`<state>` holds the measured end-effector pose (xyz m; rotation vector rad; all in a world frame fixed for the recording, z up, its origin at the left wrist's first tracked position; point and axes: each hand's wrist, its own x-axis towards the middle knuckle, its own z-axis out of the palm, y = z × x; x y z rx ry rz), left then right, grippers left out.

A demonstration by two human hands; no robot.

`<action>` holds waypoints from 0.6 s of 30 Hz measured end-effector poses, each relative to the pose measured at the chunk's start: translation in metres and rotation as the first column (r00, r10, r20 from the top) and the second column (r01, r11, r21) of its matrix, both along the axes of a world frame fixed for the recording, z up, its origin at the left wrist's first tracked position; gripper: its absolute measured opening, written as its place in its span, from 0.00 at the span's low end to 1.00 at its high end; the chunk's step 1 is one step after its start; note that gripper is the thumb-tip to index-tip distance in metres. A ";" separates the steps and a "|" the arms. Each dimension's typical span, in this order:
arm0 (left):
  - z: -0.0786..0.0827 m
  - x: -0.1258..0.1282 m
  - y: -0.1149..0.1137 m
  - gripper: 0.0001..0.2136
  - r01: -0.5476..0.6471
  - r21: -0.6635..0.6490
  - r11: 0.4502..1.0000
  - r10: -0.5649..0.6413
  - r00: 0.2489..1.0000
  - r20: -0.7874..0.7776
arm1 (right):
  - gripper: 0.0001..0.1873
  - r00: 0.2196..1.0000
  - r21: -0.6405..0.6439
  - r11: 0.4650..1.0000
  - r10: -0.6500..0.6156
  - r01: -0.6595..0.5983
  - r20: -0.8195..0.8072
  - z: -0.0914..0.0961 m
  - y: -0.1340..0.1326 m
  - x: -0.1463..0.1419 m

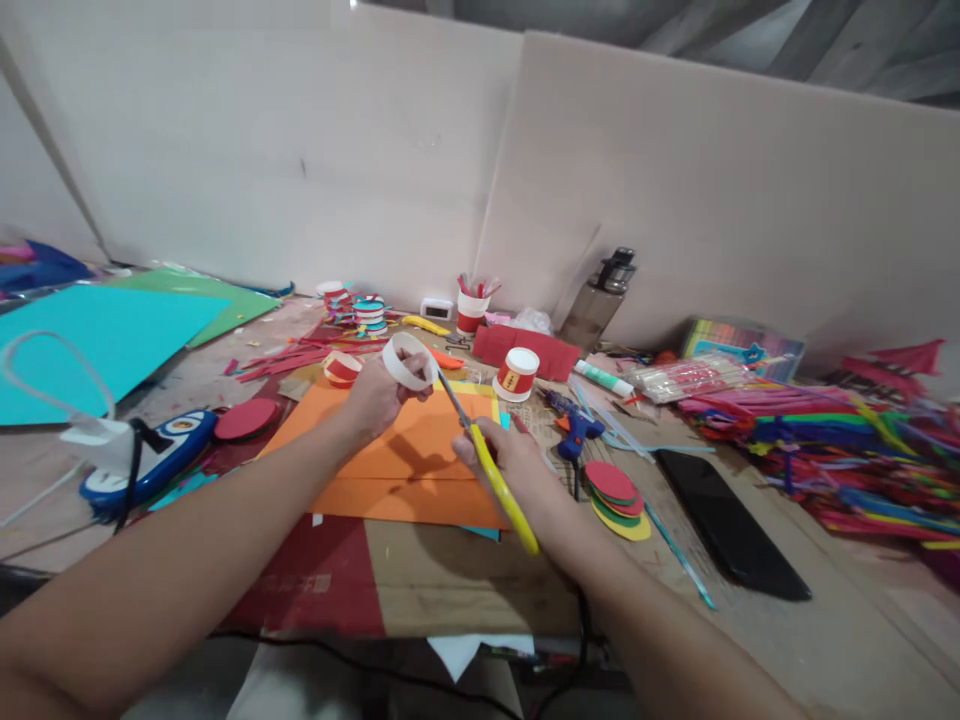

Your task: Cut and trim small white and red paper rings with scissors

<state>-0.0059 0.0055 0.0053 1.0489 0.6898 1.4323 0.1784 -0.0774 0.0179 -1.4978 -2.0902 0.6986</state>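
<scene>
My left hand is closed on a white paper ring, raised above a stack of orange paper. My right hand grips scissors with yellow handles. Their blades point up and left, with the tips at or very close to the ring's right edge; I cannot tell whether they touch it. Just behind my left hand lies a red and white paper ring. Beyond my right hand stands a red and white paper cup with a yellow label, upside down.
At right lie a blue glue gun, stacked paper circles, a black phone and many coloured pipe cleaners. A dark bottle stands by the wall. At left are a blue and white device and turquoise sheets.
</scene>
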 end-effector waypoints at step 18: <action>0.005 -0.003 -0.002 0.16 0.023 0.081 0.996 -0.014 0.993 -0.114 | 0.23 0.999 0.040 0.999 0.019 -0.017 -0.035 -0.007 0.007 0.003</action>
